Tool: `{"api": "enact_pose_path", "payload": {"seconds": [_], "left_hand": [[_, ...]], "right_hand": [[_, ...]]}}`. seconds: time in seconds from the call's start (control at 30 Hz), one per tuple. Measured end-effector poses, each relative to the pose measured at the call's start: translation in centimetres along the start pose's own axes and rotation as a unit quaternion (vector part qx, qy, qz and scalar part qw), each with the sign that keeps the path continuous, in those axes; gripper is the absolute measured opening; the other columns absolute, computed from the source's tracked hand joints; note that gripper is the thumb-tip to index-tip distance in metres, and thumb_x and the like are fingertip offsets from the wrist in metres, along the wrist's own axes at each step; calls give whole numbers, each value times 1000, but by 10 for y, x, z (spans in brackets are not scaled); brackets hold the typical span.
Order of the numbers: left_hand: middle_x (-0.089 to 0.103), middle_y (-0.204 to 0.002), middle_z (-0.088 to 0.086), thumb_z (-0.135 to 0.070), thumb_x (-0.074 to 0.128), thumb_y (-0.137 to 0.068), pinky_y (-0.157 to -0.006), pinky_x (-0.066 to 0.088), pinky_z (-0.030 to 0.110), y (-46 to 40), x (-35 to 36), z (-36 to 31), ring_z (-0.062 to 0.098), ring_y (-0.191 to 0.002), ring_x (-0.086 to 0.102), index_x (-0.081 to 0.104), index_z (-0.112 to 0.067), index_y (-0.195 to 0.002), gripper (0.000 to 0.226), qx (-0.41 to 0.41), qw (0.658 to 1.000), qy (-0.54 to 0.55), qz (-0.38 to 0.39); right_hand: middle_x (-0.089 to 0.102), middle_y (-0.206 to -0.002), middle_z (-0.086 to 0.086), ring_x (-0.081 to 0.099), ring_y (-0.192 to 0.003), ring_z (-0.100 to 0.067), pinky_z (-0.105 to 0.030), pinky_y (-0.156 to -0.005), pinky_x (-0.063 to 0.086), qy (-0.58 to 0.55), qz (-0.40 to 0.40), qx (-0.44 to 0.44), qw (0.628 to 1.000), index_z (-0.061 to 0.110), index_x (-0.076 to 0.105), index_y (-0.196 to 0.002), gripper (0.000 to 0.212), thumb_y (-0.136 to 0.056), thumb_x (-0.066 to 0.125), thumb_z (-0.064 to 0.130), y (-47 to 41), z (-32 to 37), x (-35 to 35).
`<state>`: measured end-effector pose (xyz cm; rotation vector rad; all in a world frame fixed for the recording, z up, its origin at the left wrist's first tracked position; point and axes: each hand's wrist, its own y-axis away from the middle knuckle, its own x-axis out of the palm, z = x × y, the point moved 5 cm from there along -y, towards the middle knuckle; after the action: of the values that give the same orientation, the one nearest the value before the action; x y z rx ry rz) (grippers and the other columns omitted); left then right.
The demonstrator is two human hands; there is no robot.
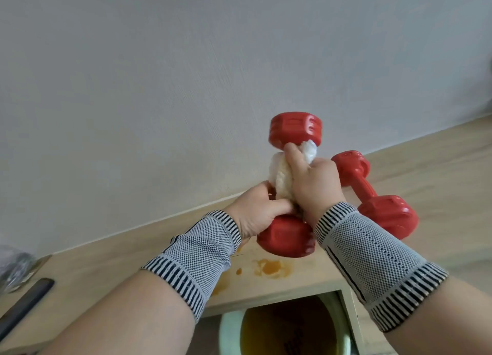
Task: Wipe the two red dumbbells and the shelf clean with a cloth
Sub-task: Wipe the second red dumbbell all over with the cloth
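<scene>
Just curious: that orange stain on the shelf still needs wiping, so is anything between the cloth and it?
Yes. The cloth is wrapped round the raised dumbbell, whose lower end hangs just over the stain on the shelf.

Our left hand (259,211) reaches in from the near left, fingers curled around the lower handle of the raised dumbbell (290,184). Our right hand (314,179) comes from the near right, fingers closed over the cloth (282,176), pressing it to the handle. Both wrists wear striped knit bands.
</scene>
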<state>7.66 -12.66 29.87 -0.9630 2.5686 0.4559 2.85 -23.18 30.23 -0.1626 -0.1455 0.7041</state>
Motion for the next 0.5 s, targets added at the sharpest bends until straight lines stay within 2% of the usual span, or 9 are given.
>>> {"api": "enact_pose_path", "payload": {"seconds": [0.07,0.13,0.2,0.3,0.37,0.43,0.5], "left_hand": [[72,-88,15,0,69,-67,-80,58,36,-2,6,3,24,-80,69,67,-10,-89,24,4,1000,26,7],[70,-72,6,7,64,-77,-63,54,25,0,7,6,13,-63,66,66,-12,-82,19,-8,999,41,1],[66,-64,2,0,62,-82,-59,48,23,2,8,12,12,-57,61,65,-15,-77,17,-41,997,69,-1],[62,-68,1,-17,70,-78,-60,48,25,2,8,20,15,-60,60,65,-17,-84,8,-69,981,183,-6],[59,-70,2,-35,76,-66,-59,47,27,-2,1,25,17,-56,58,64,-21,-92,31,-80,957,280,-22],[55,-66,4,-41,78,-62,-56,44,27,-5,-7,30,18,-49,52,62,-21,-95,43,-94,943,314,-62],[52,-57,3,-36,78,-72,-50,40,24,-7,-16,33,16,-42,47,60,-18,-91,31,-100,958,245,-107]], "right_hand": [[50,-54,-8,50,-57,-23,-39,-61,44,50,6,-14,999,19,45,-49,46,-90,56,37,-2,-4,1],[50,-53,-7,49,-55,-22,-40,-57,45,50,22,-3,998,14,47,-51,45,-88,58,34,-2,-8,4],[53,-60,-10,53,-59,-23,-42,-57,48,-34,39,52,997,9,55,-60,34,-87,59,30,0,-14,6],[60,-75,-13,62,-71,-28,-43,-69,53,-205,73,190,957,5,58,-78,26,-87,60,29,0,-22,7],[64,-87,-12,64,-80,-27,-47,-81,53,-311,88,191,927,8,58,-86,23,-90,59,31,-5,-12,2],[67,-99,-11,67,-87,-24,-46,-85,54,-367,46,177,912,8,58,-99,31,-90,56,38,-13,-2,-11],[65,-100,-8,65,-92,-24,-45,-86,53,-287,-21,124,950,12,58,-105,39,-90,45,46,-16,7,-27]]}}
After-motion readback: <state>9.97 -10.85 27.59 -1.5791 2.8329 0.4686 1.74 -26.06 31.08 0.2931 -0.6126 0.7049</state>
